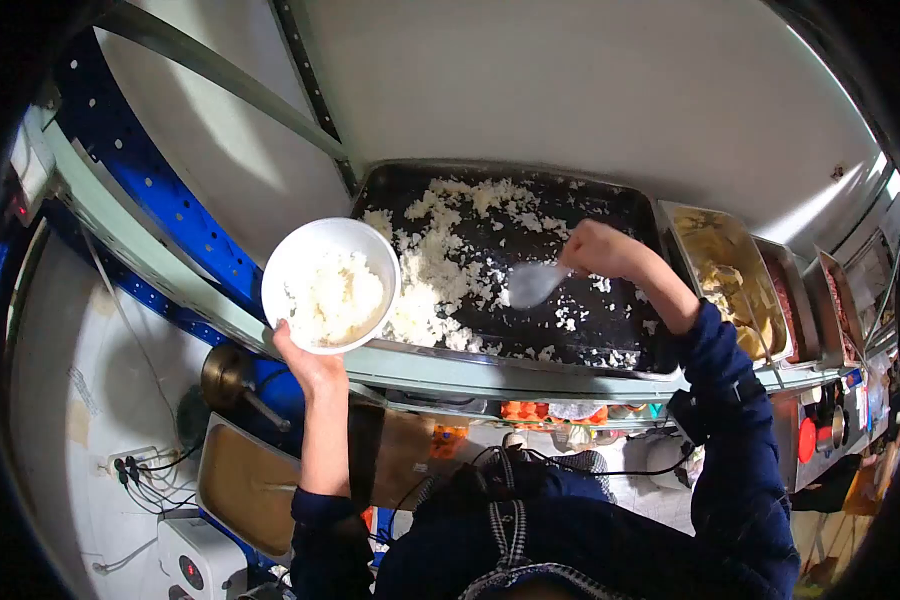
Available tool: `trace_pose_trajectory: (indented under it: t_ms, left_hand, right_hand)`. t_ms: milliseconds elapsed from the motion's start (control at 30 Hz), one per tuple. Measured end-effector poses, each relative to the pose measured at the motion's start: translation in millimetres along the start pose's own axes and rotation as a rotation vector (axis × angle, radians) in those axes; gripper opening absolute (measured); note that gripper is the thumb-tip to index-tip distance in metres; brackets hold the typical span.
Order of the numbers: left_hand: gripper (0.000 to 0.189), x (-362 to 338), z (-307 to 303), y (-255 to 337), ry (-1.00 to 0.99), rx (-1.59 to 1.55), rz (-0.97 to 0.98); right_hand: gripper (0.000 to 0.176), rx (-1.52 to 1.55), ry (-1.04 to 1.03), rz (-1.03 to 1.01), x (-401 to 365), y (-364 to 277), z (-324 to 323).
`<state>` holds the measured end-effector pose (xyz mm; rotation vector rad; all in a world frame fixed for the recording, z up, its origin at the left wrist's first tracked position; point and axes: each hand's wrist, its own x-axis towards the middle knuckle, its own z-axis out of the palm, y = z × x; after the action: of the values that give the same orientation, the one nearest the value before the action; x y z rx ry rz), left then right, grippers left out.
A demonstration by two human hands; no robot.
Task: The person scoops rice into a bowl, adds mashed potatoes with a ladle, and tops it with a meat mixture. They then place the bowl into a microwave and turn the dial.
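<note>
My left hand [313, 366] grips the lower rim of a white bowl [278, 262], thumb over the edge. White rice [342, 298] fills part of the bowl, which overlaps the left side of a large dark tray [610, 320] in this view. In a closed fist, my right hand [598, 250] holds a pale rice paddle [535, 284] by its handle, its blade over the middle of the tray. Loose rice [432, 262] lies thickest on the tray's left half, with scattered clumps elsewhere.
Right of the tray stand a metal pan [715, 222] of yellowish food and narrower pans [782, 300] of reddish food. The metal shelf edge [510, 372] runs along the front. Lower left are a brown-filled pan [245, 480] and a white appliance [200, 560].
</note>
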<state>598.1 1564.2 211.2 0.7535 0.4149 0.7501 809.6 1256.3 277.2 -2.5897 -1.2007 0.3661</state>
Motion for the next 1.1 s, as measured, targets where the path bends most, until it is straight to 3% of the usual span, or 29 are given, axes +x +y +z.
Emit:
trace_pose_trajectory:
  t_ms: [100,133,167,267,367,467,633,767,833,900,1033,1100]
  left_hand:
    - [0.063,-0.8,-13.5,4.0,0.022,0.023,0.029]
    - [0.063,1.1,-17.4,3.6,0.016,0.029,0.042]
    - [0.063,1.4,-21.6,4.0,0.032,0.006,0.041]
    - [0.062,-8.8,-9.3,4.8,0.06,-0.038,0.03]
    - [0.062,-10.9,-8.2,4.6,0.059,-0.02,0.028]
    - [0.062,-9.1,-10.7,0.9,-0.008,0.008,0.008]
    - [0.057,-9.9,-6.0,-6.7,0.016,0.116,-0.061]
    - [0.064,-16.8,19.8,-24.3,0.0,0.167,-0.083]
    - [0.065,-20.3,31.8,-32.6,-0.038,0.099,-0.155]
    - [0.066,-22.8,35.9,-37.1,-0.128,0.055,-0.23]
    - [0.065,-27.6,36.1,-39.8,-0.198,-0.028,-0.248]
    - [0.06,-31.7,37.9,-42.9,-0.218,0.041,-0.147]
  right_hand:
    - [0.008,-0.463,-0.164,-0.471,52.1,55.1,52.3]
    - [0.006,0.246,-0.278,0.129,49.1,23.4,46.3]
    - [0.008,0.393,-0.173,0.206,59.3,11.6,57.5]
    - [0.014,0.675,0.103,0.206,86.9,-20.9,108.7]
    - [0.02,1.06,0.083,0.242,99.8,-23.1,133.0]
    - [0.023,1.174,0.067,0.237,89.1,-16.8,126.9]
    - [0.025,0.606,0.435,0.052,46.8,-37.2,62.8]
    - [0.025,0.219,0.643,-0.233,29.1,-78.9,21.4]
    - [0.035,-0.266,0.665,-0.353,31.6,-97.4,28.8]
    - [0.05,-0.457,0.64,-0.402,22.5,-115.0,30.7]
    - [0.052,-0.496,0.71,-0.331,-14.0,-128.5,3.4]
    - [0.049,-0.552,0.628,-0.457,-19.6,-127.4,14.1]
